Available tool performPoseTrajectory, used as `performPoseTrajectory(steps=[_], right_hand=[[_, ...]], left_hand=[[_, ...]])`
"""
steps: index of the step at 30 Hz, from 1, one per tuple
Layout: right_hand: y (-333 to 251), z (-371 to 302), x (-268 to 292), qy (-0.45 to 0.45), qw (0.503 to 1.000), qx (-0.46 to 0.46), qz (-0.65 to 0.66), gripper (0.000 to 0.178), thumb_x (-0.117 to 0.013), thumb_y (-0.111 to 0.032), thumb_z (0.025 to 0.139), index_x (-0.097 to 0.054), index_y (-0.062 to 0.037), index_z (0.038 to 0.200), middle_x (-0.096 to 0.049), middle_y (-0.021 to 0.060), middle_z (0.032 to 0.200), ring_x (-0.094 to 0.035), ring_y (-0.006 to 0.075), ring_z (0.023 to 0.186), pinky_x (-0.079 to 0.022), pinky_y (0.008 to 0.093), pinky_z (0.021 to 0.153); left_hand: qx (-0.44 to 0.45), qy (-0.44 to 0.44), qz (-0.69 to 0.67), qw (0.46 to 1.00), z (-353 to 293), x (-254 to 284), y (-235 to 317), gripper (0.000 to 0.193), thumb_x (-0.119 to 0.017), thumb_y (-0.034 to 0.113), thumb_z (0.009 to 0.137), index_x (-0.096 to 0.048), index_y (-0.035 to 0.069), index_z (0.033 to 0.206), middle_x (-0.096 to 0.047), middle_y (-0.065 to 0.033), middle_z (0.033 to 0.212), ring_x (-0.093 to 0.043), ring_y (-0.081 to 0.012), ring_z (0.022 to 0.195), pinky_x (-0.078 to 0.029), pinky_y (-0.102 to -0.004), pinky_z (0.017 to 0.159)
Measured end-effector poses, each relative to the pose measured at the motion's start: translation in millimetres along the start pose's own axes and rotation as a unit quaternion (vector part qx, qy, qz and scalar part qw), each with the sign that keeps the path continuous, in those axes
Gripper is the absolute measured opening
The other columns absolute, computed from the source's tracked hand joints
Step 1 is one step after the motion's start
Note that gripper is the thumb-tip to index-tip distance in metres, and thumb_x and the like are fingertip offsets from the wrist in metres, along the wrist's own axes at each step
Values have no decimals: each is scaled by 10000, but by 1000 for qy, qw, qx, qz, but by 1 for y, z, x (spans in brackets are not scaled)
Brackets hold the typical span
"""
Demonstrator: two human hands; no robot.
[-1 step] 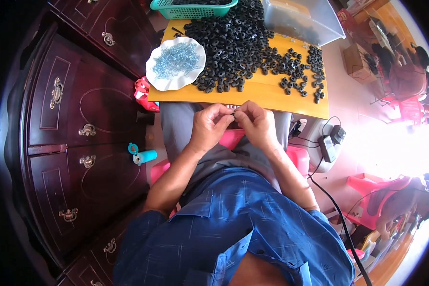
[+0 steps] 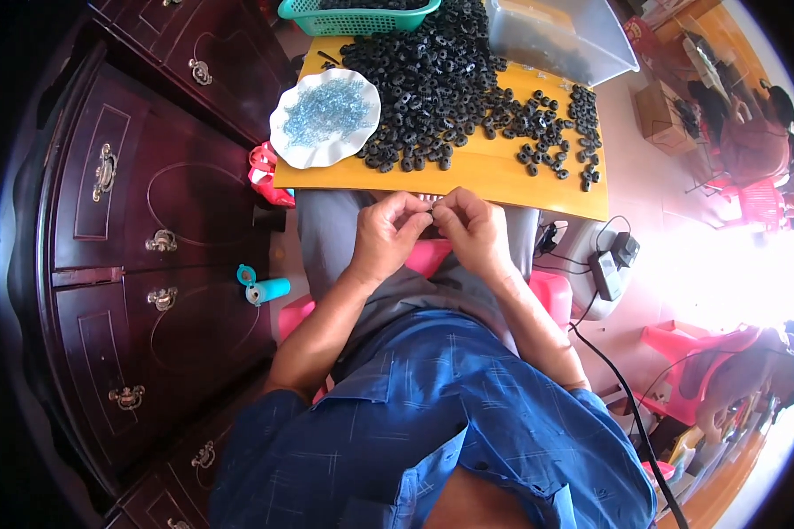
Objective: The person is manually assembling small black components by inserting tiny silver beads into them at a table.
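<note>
At the near edge of the yellow table (image 2: 494,176), above my lap, both hands meet fingertip to fingertip. My left hand (image 2: 390,234) is closed in a pinch of thumb and forefinger. My right hand (image 2: 475,231) pinches from the other side. A tiny dark piece shows between the fingertips, too covered to name its kind. Beyond the hands lies a big heap of small black ringlike parts (image 2: 432,88), with a looser group (image 2: 543,132) to its right. Left of the heap, a white scalloped plate (image 2: 313,159) holds many tiny clear bluish pieces.
A green basket (image 2: 362,22) and a clear plastic bin (image 2: 573,40) stand at the table's far side. Dark red cabinets (image 2: 168,220) line the left. A turquoise bottle (image 2: 269,291) is beside them. Black cables (image 2: 609,361) run at right, where other people sit.
</note>
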State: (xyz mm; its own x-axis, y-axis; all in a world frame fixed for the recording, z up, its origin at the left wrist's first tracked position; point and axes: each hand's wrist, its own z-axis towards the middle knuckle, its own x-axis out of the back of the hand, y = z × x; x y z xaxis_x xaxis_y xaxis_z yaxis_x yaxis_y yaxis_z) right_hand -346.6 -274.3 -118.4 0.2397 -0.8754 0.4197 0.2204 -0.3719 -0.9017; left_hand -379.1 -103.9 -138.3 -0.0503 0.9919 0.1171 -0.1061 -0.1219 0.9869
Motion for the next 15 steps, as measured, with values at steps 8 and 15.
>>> performPoseTrajectory(steps=[8, 15], right_hand=[[23, 8, 24, -153, 861, -202, 441, 93, -671, -156, 985, -667, -71, 1022, -711, 46, 875, -644, 92, 695, -548, 228, 646], [32, -3, 13, -215, 729, -214, 613, 168, -643, -194, 1001, -610, -91, 1130, -689, 46, 1066, -721, 159, 947, -602, 293, 830]], left_hand=[[-37, -34, -61, 997, 7, -2, 19, 75, -657, -7, 951, -667, -18, 1024, -709, -39, 885, -663, -72, 797, -542, -232, 711], [-148, -30, 68, 986, 9, 4, 27, 85, -710, 25, 872, -677, 2, 946, -686, -118, 1018, -655, -260, 995, -507, -352, 889]])
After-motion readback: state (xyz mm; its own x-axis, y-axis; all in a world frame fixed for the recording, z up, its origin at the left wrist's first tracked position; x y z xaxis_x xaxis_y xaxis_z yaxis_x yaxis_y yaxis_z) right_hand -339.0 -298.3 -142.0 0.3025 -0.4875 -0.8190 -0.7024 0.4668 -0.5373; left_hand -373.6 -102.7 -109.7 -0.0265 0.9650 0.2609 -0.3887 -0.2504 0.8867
